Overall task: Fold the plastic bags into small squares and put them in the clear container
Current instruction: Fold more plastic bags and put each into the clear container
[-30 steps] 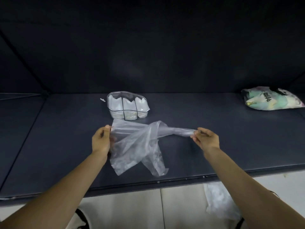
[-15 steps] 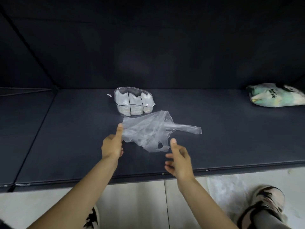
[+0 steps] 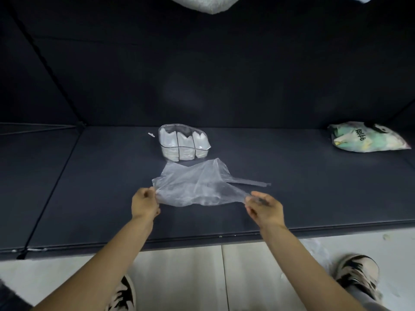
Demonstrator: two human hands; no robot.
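Head view: spreading step. Left hand (image 3: 144,202) and right hand (image 3: 263,207) each pinch a near corner of bag (image 3: 197,182), flat on table (image 3: 89,176) just before container (image 3: 183,142). Next: smooth it, then make 1st fold.

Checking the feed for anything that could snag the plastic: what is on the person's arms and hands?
Nothing that shows. Both forearms are bare to the frame's bottom edge, with no sleeves in view. The left hand and the right hand are ungloved, and no watch, ring or bracelet shows.
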